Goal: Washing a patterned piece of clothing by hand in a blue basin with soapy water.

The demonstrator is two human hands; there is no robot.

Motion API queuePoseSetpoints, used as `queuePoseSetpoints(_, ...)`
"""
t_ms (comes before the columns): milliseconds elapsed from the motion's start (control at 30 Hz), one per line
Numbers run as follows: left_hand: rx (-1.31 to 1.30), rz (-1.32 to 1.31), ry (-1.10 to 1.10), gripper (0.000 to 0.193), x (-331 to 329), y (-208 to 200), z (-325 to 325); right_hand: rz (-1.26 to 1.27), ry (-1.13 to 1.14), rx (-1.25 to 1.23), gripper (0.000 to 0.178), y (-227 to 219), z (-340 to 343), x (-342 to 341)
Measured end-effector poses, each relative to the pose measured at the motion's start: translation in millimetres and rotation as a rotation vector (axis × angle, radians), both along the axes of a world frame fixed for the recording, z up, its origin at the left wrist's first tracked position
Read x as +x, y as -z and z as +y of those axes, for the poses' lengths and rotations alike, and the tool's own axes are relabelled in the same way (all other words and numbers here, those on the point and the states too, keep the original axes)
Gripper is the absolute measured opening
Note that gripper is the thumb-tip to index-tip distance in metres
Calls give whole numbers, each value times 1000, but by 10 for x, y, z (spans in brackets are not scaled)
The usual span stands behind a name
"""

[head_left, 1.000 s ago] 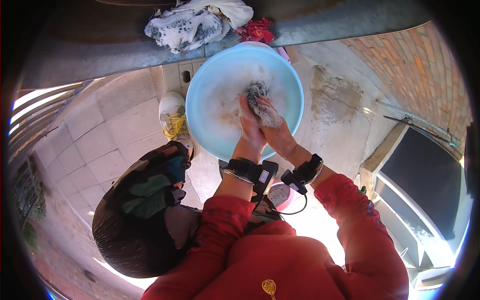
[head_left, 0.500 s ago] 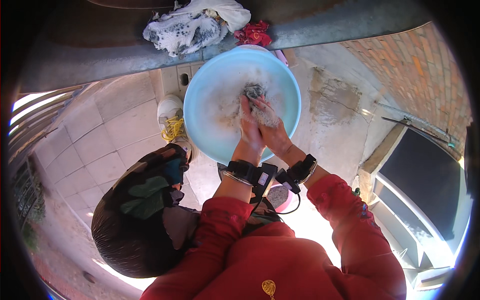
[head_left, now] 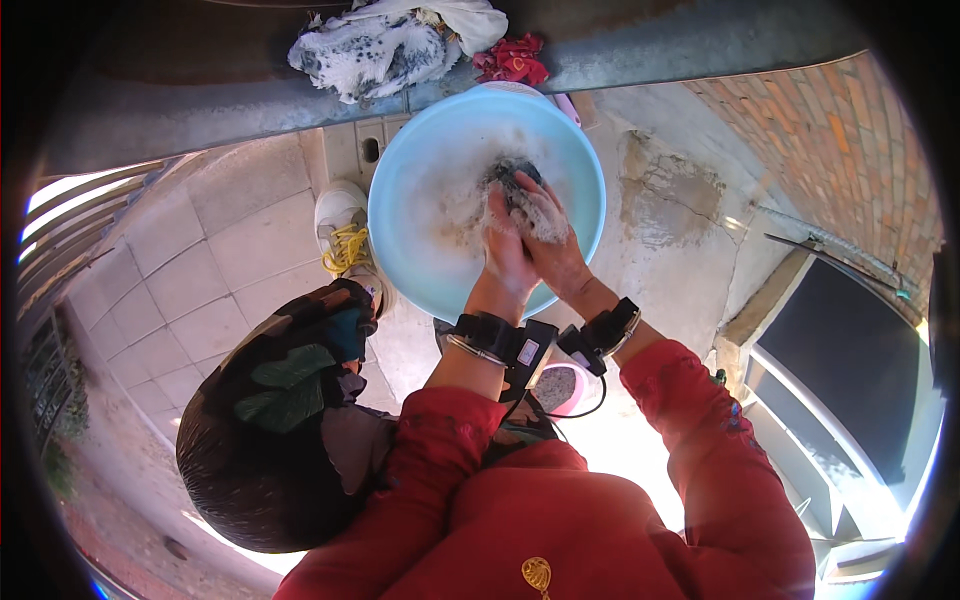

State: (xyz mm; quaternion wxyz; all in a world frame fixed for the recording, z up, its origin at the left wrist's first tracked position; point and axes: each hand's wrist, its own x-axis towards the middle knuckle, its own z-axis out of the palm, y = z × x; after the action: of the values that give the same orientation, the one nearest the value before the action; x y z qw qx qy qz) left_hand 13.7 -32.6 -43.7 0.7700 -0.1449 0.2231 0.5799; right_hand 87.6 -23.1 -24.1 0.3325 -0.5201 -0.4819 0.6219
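A light blue basin (head_left: 388,215) holds cloudy water with white foam (head_left: 440,200). Over its middle, a dark, suds-covered wet cloth (head_left: 512,170) is squeezed between my two hands. My left hand (head_left: 508,250) presses on it from the left, fingers closed together. From the other side my right hand (head_left: 555,245) wraps its foam-covered fingers round the same cloth. My wrists nearly touch, and the hands partly hide the cloth, so its kind and full shape cannot be made out.
On the ledge (head_left: 620,50) beyond the basin lie a white cloth with dark spots (head_left: 375,55) and a crumpled red cloth (head_left: 512,60). A pink container with grey contents (head_left: 560,388) stands below my wrists. My shoe (head_left: 343,225) is left of the basin; a brick wall (head_left: 840,130) rises right.
My right hand has shifted slightly right and its fingers have turned over the cloth. More of the dark cloth shows above the fingertips. Both hands stay in the basin.
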Motion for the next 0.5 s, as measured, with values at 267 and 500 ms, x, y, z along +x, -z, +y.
queuePoseSetpoints(267, -39, -99, 19, 52, 78, -171, 55, -655, -198, 282, 37, 86, 224, 239)
queuePoseSetpoints(500, 107, -108, -41, 48, 134, 66, -81, -718, -225, 297, 36, -30, 143, 93)
